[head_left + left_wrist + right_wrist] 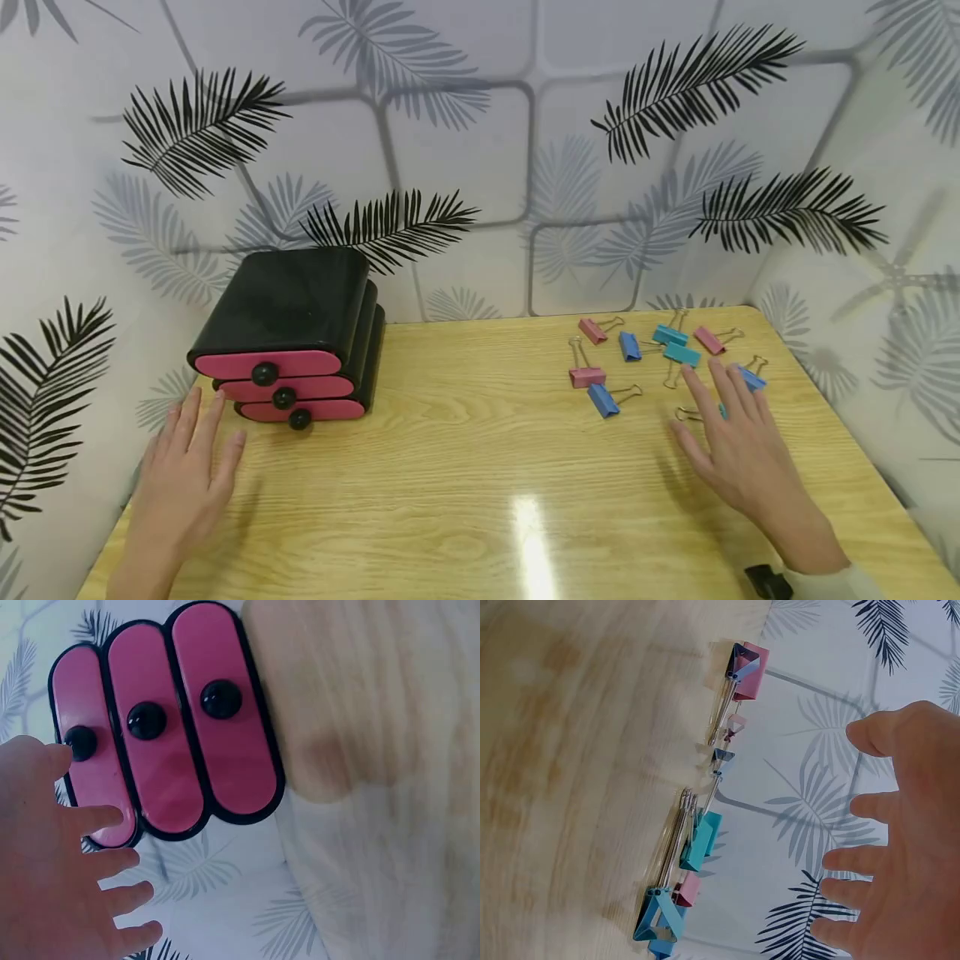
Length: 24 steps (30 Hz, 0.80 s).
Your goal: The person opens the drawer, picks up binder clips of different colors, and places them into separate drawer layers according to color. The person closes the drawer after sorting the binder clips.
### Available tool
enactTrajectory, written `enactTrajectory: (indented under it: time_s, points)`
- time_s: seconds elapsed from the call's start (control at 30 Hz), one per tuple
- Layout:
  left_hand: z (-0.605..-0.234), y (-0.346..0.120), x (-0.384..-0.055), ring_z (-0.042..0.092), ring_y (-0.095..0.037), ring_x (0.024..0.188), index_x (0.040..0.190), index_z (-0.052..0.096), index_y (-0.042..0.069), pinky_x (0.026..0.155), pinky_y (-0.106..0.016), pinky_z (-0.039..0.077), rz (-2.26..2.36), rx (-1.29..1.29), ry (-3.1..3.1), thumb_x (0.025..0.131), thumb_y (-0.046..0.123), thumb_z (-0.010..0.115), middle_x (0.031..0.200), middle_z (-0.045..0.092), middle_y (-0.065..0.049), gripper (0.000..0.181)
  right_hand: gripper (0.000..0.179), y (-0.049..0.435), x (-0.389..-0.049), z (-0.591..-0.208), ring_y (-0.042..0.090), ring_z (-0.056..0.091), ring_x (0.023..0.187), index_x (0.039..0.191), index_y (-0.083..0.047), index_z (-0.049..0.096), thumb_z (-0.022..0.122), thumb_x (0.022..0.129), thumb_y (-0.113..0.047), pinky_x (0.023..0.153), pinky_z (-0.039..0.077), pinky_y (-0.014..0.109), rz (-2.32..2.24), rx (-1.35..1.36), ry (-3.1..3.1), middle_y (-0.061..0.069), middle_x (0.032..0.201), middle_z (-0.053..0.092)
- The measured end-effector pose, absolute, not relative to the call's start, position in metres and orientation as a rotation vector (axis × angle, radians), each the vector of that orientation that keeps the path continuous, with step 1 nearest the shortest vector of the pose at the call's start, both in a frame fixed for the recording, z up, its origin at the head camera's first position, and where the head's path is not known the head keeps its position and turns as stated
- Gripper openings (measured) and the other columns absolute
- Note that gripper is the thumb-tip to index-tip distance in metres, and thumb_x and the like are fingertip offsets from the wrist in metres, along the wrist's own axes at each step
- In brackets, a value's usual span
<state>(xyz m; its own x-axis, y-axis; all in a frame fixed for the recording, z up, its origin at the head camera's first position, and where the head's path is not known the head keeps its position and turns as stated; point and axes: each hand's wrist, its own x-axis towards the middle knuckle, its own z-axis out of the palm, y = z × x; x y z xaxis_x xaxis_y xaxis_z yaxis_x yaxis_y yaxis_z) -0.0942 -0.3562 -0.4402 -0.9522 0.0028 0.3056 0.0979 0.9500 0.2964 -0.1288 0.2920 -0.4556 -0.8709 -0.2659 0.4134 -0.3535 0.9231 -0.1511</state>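
At the left of the head view my left hand (183,479) hovers with its fingers straight and spread, holding nothing. Just beyond it stands a black drawer box (288,300) with three pink drawer fronts (225,757), each bearing a round black knob (221,699). All three drawers look closed. Over on the right, my right hand (742,450) is also spread, close to a scatter of binder clips. Among these are pink clips (587,377), blue clips (603,401) and teal clips (682,355). The right hand partly hides a teal clip and a blue clip (752,378).
The wooden table (450,467) runs back to a wall (465,158) with a leaf pattern. A dark band (768,581) sits on the right wrist at the sleeve's end. Glare marks the table's front middle.
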Motion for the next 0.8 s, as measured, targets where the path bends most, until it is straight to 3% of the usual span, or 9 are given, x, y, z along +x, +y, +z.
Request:
enactTrajectory:
  time_s: [0.2,0.37,0.6,0.8]
  points:
    - [-0.428,-0.366,-0.09,0.018,-0.057,0.147,0.163,0.026,0.006,0.11,-0.074,0.018,-0.484,0.116,-2.717,0.11,0.041,0.039,0.165,0.016,-0.03,0.065,0.072,0.287,-0.137,-0.45,0.054,0.037,0.138,0.157,-0.009,0.042,0.068,0.096,-0.037,0.106,0.032,0.071,0.367,0.54,-2.561,0.026,0.16,0.033]
    - [-0.418,-0.372,-0.104,0.018,-0.053,0.149,0.166,0.021,0.015,0.106,-0.079,0.019,-0.662,0.139,-2.623,0.11,0.038,0.038,0.169,0.013,-0.022,0.063,0.073,0.284,-0.145,-0.444,0.051,0.042,0.135,0.154,-0.007,0.046,0.072,0.09,-0.03,0.104,0.037,0.067,0.412,0.611,-2.483,0.024,0.16,0.034]
    - [-0.414,-0.377,-0.133,0.02,-0.046,0.151,0.165,0.027,0.02,0.113,-0.074,0.014,-0.888,-0.001,-2.466,0.11,0.028,0.04,0.169,0.021,-0.016,0.057,0.072,0.277,-0.149,-0.44,0.051,0.039,0.137,0.155,-0.008,0.045,0.073,0.091,-0.026,0.107,0.034,0.067,0.458,0.605,-2.504,0.025,0.161,0.032]
    - [-0.409,-0.383,-0.146,0.023,-0.033,0.153,0.164,0.028,0.026,0.113,-0.069,0.022,-1.038,-0.058,-2.433,0.111,0.027,0.039,0.169,0.024,-0.006,0.054,0.071,0.272,-0.15,-0.442,0.051,0.037,0.139,0.156,-0.009,0.044,0.073,0.092,-0.026,0.112,0.03,0.065,0.477,0.601,-2.532,0.024,0.162,0.03]
